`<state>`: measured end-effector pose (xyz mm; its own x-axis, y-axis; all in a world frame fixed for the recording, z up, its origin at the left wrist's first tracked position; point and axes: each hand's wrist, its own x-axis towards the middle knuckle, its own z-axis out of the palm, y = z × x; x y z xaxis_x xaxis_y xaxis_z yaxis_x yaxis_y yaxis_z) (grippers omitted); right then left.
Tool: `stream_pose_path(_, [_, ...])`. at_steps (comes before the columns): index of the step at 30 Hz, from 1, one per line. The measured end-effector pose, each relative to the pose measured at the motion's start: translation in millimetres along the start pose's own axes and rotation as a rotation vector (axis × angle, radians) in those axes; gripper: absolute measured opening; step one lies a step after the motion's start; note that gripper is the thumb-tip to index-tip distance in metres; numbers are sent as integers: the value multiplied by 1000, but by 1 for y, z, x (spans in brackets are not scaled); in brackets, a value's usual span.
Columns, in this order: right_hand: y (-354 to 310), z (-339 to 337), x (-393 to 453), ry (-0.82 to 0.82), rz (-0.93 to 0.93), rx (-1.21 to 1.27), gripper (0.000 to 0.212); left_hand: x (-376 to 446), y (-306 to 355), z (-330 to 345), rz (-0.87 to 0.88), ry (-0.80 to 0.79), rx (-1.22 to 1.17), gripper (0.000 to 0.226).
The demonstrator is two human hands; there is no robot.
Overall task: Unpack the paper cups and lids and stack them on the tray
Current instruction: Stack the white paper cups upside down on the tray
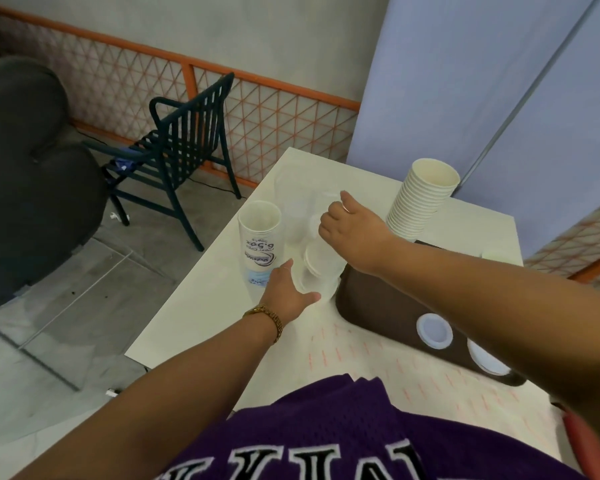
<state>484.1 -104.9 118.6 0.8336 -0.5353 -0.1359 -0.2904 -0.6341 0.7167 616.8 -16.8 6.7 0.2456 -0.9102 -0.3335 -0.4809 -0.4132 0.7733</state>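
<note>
Right hand [347, 225]: fingers curled on the top of a clear plastic sleeve of lids [321, 261], which stands on the tabletop [201, 306] at the tray's 10 o'clock corner. Left hand [286, 294]: fingers straight, spread, against the sleeve's base, with a wrapped cup stack [260, 242] just beside at 9 o'clock. Bare cup stack [421, 200] stands at the brown tray's [378, 306] 12 o'clock end; two lids [434, 331] lie flat on the tray at 5 o'clock.
</note>
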Motion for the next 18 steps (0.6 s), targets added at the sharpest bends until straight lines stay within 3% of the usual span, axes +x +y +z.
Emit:
stream_pose_path(2, [11, 5, -9, 60, 86, 77, 50, 6, 6, 4, 5, 10, 16, 98])
stream_pose_path(12, [26, 26, -61, -28, 563, 478, 61, 24, 27, 20, 44, 25, -55, 105])
stream_pose_path(18, [15, 35, -77, 8, 811, 882, 73, 24, 29, 24, 51, 66, -71, 85])
